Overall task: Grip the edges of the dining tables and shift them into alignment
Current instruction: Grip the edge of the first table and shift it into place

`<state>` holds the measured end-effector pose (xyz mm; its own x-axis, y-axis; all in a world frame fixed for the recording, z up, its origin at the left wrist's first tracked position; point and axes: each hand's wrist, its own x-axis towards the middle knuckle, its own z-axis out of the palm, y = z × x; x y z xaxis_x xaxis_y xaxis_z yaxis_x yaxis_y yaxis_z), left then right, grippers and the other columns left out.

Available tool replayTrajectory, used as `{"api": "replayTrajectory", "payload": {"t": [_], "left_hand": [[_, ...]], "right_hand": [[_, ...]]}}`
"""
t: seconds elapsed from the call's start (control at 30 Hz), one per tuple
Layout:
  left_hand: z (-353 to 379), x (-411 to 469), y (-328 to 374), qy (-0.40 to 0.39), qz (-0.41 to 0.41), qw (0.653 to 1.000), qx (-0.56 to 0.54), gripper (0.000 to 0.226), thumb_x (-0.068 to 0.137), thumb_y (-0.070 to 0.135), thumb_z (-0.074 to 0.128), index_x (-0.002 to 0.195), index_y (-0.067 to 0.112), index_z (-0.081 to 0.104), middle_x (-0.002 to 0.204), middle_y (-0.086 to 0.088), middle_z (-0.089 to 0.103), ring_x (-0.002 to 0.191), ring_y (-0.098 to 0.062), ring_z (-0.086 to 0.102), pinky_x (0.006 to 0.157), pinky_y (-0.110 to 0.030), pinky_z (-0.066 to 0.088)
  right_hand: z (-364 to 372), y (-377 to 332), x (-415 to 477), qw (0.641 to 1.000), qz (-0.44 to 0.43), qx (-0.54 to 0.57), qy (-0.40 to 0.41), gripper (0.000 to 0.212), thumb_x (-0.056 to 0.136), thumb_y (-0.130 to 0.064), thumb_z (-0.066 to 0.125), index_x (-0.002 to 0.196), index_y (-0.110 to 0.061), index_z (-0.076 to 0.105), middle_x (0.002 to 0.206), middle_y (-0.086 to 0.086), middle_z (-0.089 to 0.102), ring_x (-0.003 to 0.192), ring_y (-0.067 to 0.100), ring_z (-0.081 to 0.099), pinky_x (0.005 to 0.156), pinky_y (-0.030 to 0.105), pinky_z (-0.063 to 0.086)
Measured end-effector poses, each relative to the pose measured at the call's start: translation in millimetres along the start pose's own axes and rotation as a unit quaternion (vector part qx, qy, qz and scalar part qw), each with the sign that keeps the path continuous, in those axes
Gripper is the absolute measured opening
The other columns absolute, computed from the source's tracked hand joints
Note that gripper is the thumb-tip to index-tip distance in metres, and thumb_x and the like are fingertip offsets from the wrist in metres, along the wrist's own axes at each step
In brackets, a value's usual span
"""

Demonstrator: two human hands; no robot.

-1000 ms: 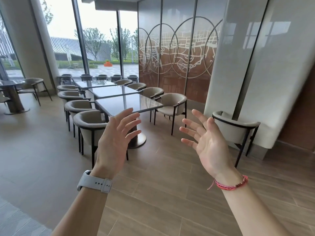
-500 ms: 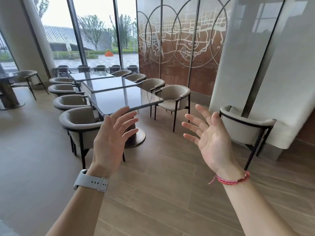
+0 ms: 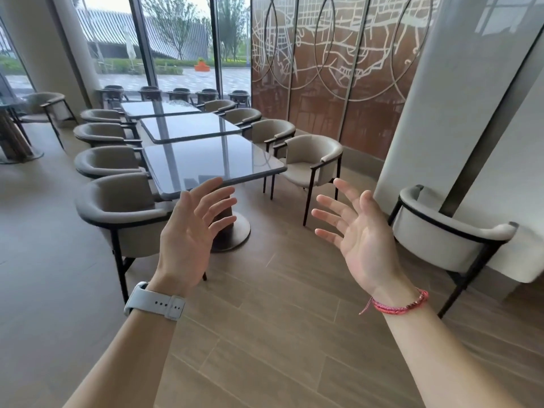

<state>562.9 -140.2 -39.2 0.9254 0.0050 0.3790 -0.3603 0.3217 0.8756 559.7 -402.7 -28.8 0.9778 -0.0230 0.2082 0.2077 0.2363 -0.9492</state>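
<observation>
Both forearms reach forward over the wood-look floor (image 3: 265, 334). The left hand (image 3: 188, 231), with a white watch (image 3: 156, 301) on its wrist, and the right hand (image 3: 359, 234), with a red bracelet (image 3: 397, 304), are spread wide, palms facing each other, holding nothing and touching nothing.

Just beyond the left fingertips lies the near edge of the nearest table (image 3: 212, 163), a dark glossy top on a round base (image 3: 235, 234). The right hand hovers to the right of that edge. An armchair (image 3: 117, 207) stands left of the left hand, and another armchair (image 3: 447, 231) stands by the wall, right of the right hand. Farther ahead, the second table (image 3: 188, 126) and third table (image 3: 159, 108) continue the row, which looks slightly uneven. Chairs line both sides before the window (image 3: 176, 39).
</observation>
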Motion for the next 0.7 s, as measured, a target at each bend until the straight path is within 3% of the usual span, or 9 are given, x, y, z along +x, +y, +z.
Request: {"api": "replayTrajectory", "payload": {"t": [0.07, 0.23, 0.4, 0.5, 0.7], "left_hand": [[-9.1, 29.4, -18.4, 0.007, -0.005, 1.000, 0.006, 0.066, 0.085, 0.073, 0.059, 0.131, 0.025, 0.065, 0.140, -0.010, 0.064, 0.133, -0.031, 0.057, 0.116, -0.060, 0.038], [-38.3, 105.7, -63.3, 0.013, -0.005, 1.000, -0.014, 0.078, 0.077, 0.077, 0.065, 0.132, 0.023, 0.064, 0.142, -0.013, 0.062, 0.135, -0.035, 0.055, 0.114, -0.057, 0.040], [-66.1, 200.1, -107.3, 0.020, -0.027, 0.999, -0.023, 0.075, 0.074, 0.079, 0.068, 0.128, 0.026, 0.067, 0.139, -0.010, 0.065, 0.134, -0.033, 0.057, 0.113, -0.056, 0.041], [-73.5, 252.5, -127.7, 0.012, -0.036, 0.999, -0.019, 0.071, 0.082, 0.074, 0.064, 0.131, 0.023, 0.064, 0.139, -0.011, 0.065, 0.133, -0.031, 0.057, 0.114, -0.057, 0.040], [-84.6, 335.5, -172.3, 0.003, -0.056, 0.998, -0.023, 0.080, 0.073, 0.078, 0.069, 0.131, 0.023, 0.065, 0.139, -0.012, 0.064, 0.134, -0.033, 0.056, 0.111, -0.055, 0.042]], "right_hand": [[-0.8, 12.6, 33.5, 1.000, 0.003, -0.004, -0.009, 0.080, 0.075, -0.079, 0.060, 0.139, -0.032, 0.058, 0.134, 0.007, 0.066, 0.122, 0.027, 0.064, 0.098, 0.047, 0.052], [3.6, 45.0, 122.8, 1.000, 0.012, -0.017, -0.019, 0.063, 0.086, -0.067, 0.047, 0.137, -0.032, 0.058, 0.135, 0.008, 0.065, 0.122, 0.027, 0.063, 0.098, 0.049, 0.051], [15.5, 68.8, 220.4, 0.999, 0.014, -0.039, -0.021, 0.091, 0.061, -0.086, 0.067, 0.136, -0.035, 0.060, 0.134, 0.007, 0.066, 0.122, 0.027, 0.064, 0.096, 0.046, 0.052], [17.0, 78.8, 275.1, 0.999, 0.017, -0.047, -0.021, 0.091, 0.062, -0.085, 0.067, 0.137, -0.034, 0.059, 0.134, 0.007, 0.066, 0.121, 0.027, 0.064, 0.095, 0.045, 0.052], [9.2, 110.3, 369.7, 0.998, 0.035, -0.043, -0.011, 0.080, 0.070, -0.082, 0.063, 0.134, -0.035, 0.061, 0.132, 0.005, 0.068, 0.119, 0.025, 0.065, 0.093, 0.043, 0.054]]}}
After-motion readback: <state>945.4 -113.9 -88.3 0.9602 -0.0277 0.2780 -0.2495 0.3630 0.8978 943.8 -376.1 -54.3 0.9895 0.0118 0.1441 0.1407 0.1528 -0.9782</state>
